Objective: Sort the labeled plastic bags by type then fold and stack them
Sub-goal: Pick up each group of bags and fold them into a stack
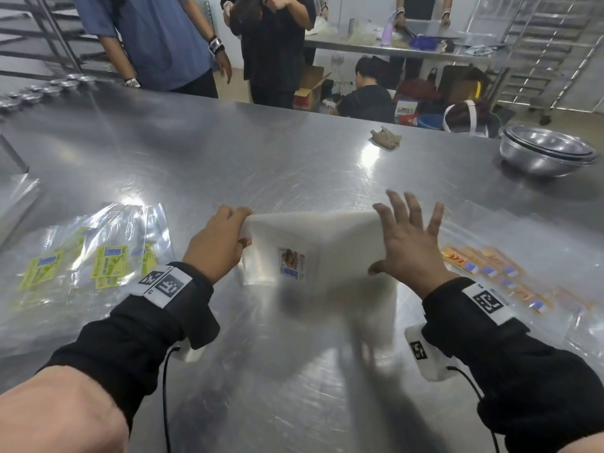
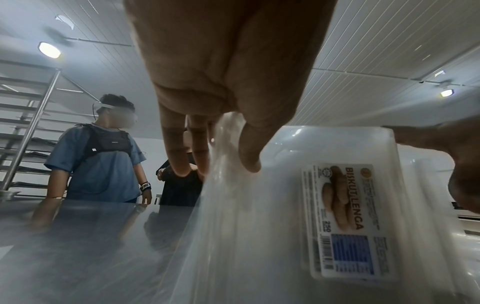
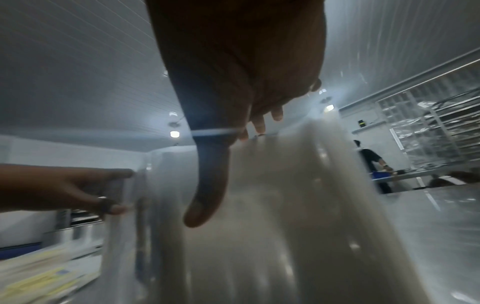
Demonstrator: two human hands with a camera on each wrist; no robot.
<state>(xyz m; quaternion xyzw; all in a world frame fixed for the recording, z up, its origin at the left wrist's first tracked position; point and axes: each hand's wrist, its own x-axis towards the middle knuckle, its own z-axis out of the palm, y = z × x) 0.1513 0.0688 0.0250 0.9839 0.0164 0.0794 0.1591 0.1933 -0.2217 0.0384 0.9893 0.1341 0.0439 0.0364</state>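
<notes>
Stack of clear bags (image 1: 313, 253) held up over steel table (image 1: 294, 152), centre, between both hands. Top edge runs left-right; sheets hang down toward person, lower part blurred. Biscuit label (image 1: 292, 264) turned sideways — in left wrist view its text (image 2: 350, 197) reads top to bottom.

Left hand (image 1: 217, 243) pinches top-left corner, thumb and fingers (image 2: 249, 152) curled on plastic. Right hand (image 1: 410, 243) spread wide, fingers straight, at stack's right edge — grip not evident.

Yellow-labelled bags (image 1: 98, 256) flat at left; orange-labelled bags (image 1: 490, 269) flat at right.
</notes>
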